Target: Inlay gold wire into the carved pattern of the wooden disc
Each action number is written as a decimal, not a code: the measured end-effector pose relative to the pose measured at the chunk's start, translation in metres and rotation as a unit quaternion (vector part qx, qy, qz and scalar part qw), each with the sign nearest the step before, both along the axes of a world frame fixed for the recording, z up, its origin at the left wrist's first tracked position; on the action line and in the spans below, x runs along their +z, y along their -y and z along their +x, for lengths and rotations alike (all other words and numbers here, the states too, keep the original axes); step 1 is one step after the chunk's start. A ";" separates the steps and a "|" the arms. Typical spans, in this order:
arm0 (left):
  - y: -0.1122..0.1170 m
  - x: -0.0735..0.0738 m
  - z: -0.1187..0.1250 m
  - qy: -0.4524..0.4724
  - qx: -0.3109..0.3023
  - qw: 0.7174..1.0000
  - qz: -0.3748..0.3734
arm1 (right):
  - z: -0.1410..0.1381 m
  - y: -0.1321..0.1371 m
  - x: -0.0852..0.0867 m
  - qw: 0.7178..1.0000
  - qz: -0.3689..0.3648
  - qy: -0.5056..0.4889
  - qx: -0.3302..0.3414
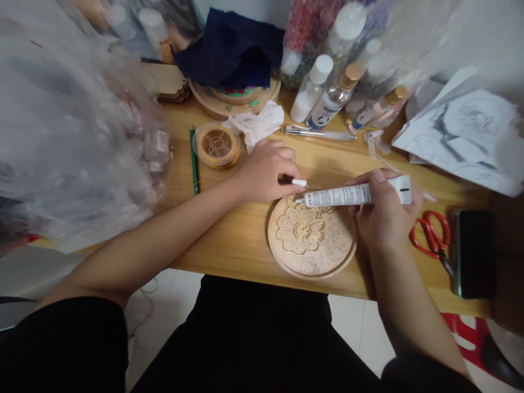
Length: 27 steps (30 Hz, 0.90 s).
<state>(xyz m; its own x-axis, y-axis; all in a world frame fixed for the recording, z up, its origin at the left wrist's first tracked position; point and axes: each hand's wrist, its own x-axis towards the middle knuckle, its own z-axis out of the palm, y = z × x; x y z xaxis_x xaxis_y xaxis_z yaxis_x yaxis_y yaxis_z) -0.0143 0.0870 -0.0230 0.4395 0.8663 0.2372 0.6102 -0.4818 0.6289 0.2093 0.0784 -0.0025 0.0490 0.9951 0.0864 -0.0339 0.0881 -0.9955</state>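
In my right hand (385, 204) is a white glue tube (339, 196) with printed text, held level with its nozzle pointing left. My left hand (272, 172) pinches a small white cap (299, 182) between thumb and finger, just above the nozzle and apart from it. Below the tube lies a round wooden board (309, 267). Its face carries pencil-drawn flowers, and gold wire (303, 230) outlines one large flower and its spiral centre. The tube hides part of the board's far edge.
Left of the board are a spool of gold wire (216, 146) and a green pencil (194, 164). Crumpled tissue (262, 123), a pen (319, 133) and bottles (333, 101) stand or lie behind. Red-handled scissors (430, 234) and a phone (474, 254) lie right. Plastic bags (73, 125) crowd the left.
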 end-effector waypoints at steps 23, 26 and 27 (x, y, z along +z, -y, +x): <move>0.000 0.001 0.000 -0.003 -0.001 1.000 -0.001 | 0.001 0.000 0.000 1.000 0.007 0.010 0.011; 0.000 0.001 0.000 -0.005 -0.001 1.000 0.001 | 0.001 0.000 0.000 1.000 0.010 0.018 0.012; 0.000 0.001 0.000 -0.005 0.000 1.000 0.002 | 0.001 0.000 -0.001 1.000 0.009 0.019 0.013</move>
